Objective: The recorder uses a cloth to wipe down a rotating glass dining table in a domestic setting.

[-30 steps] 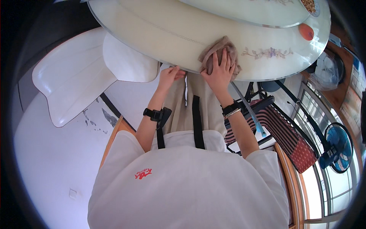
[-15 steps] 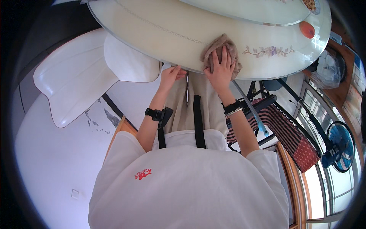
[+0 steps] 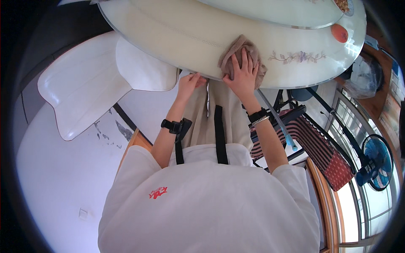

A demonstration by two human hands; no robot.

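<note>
A brown cloth (image 3: 238, 44) lies bunched on the cream, glossy tabletop (image 3: 168, 31), close to its near edge. My right hand (image 3: 243, 78) presses down on it, fingers partly spread over the folds and thumb at its left side. To the left, my left hand (image 3: 192, 84) is at the table's rim with its fingers curled in and pressed together; nothing shows in them. A printed flower spray (image 3: 298, 57) decorates the tabletop just right of the cloth.
A raised round tier (image 3: 274, 14) covers the table's far part. A reddish-orange fruit (image 3: 339, 33) and a bowl of small brown pieces (image 3: 344, 6) sit at the far right. White chair (image 3: 84, 80) on the left; striped folding seat (image 3: 310, 141) and blue fan (image 3: 376, 162) on the right.
My right hand and the cloth have shifted slightly to the left, and the cloth's folds have changed shape. My left hand stays at the table's rim.
</note>
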